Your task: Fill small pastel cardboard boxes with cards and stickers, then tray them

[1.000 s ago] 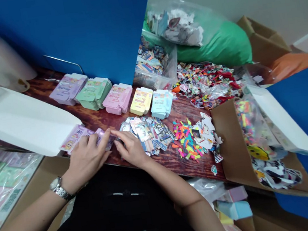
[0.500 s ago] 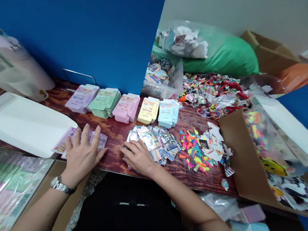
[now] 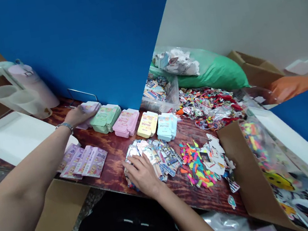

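Note:
My left hand (image 3: 80,114) reaches far across the wooden table (image 3: 115,167) and lies on the purple stack of flat cartons (image 3: 91,108) at the foot of the blue wall, fingers curled over its top. My right hand (image 3: 142,173) rests on a pile of picture cards (image 3: 160,157) near the table's front edge, fingers spread flat on them. Beside the purple stack stand a green stack (image 3: 105,117), a pink stack (image 3: 126,121), a yellow stack (image 3: 147,123) and a light blue stack (image 3: 166,125). Several filled purple packs (image 3: 84,162) lie fanned at the front left.
A white tray lid (image 3: 12,136) and translucent cups (image 3: 21,100) sit at the left. Neon cut-outs (image 3: 195,161), white stickers (image 3: 214,152), an open cardboard box (image 3: 254,170), a clear tub (image 3: 159,91) and a green bag (image 3: 217,73) crowd the right.
My left hand left the purple packs at the front and stretched out to the purple carton stack by the wall. My right hand stayed on the card pile. The view tilted up.

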`<action>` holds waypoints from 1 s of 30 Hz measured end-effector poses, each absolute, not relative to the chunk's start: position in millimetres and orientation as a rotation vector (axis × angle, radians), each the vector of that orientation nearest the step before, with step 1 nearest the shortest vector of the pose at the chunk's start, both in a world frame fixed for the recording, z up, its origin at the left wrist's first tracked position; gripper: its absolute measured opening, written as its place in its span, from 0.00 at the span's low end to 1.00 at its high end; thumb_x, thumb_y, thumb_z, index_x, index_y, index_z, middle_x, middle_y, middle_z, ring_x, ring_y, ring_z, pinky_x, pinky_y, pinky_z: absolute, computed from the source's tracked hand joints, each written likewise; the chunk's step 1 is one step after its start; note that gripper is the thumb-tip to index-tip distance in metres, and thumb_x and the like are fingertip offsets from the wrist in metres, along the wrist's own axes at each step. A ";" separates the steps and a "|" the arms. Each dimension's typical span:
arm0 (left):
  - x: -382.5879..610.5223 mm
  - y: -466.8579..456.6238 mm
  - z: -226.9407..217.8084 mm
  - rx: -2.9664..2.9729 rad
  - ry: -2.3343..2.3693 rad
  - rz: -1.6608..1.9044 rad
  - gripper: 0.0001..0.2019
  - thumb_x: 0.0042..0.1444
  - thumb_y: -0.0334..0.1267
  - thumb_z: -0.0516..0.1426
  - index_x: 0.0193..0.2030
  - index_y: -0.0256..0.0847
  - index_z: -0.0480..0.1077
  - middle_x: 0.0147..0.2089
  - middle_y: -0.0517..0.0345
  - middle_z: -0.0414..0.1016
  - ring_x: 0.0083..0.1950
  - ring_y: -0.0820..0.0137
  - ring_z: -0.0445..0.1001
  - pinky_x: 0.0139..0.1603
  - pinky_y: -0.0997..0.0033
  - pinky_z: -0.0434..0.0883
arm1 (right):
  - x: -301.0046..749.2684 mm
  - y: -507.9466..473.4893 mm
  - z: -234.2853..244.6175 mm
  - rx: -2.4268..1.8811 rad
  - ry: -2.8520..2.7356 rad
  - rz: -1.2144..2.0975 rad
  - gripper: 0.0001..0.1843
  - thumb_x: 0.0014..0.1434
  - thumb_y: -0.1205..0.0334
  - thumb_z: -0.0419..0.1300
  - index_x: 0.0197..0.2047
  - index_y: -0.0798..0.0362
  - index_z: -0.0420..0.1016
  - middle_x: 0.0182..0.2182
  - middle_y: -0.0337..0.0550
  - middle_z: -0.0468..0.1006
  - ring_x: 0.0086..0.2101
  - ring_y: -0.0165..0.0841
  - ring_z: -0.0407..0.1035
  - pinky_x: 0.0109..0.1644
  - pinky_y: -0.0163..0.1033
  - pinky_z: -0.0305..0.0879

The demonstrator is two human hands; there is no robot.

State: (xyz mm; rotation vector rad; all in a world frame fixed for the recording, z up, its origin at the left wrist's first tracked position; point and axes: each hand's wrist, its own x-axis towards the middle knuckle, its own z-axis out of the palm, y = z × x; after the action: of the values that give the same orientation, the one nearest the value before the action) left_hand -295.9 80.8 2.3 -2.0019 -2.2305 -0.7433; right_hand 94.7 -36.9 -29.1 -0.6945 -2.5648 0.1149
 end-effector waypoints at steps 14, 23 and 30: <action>-179.4 13.1 39.1 -1.806 -2.386 -0.956 0.51 0.46 0.69 0.61 0.68 0.31 0.61 0.61 0.39 0.74 0.62 0.46 0.74 0.61 0.48 0.72 | 83.2 -7.6 26.2 -0.757 -2.260 0.180 0.22 0.73 0.60 0.55 0.66 0.53 0.72 0.60 0.54 0.77 0.60 0.38 0.72 0.69 0.48 0.67; -80.8 -44.9 16.5 -2.028 -1.804 -1.167 0.41 0.58 0.52 0.62 0.72 0.34 0.53 0.61 0.33 0.71 0.62 0.47 0.74 0.63 0.46 0.72 | 94.7 -11.9 39.7 -1.039 -2.209 0.147 0.21 0.72 0.59 0.56 0.65 0.51 0.75 0.64 0.57 0.69 0.63 0.44 0.67 0.69 0.49 0.68; -69.9 -47.0 14.4 -2.029 -1.732 -1.012 0.40 0.58 0.51 0.61 0.72 0.31 0.56 0.62 0.30 0.73 0.64 0.43 0.73 0.73 0.33 0.57 | 106.4 -18.6 39.1 -1.107 -2.189 0.297 0.23 0.71 0.58 0.57 0.66 0.56 0.74 0.56 0.60 0.71 0.57 0.42 0.70 0.62 0.46 0.72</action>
State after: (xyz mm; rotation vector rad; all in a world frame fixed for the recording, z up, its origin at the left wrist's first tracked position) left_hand -69.9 -47.0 14.4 -2.0288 -1.7317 -1.0118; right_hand 106.4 -18.6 39.1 -1.1068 -2.1892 0.2966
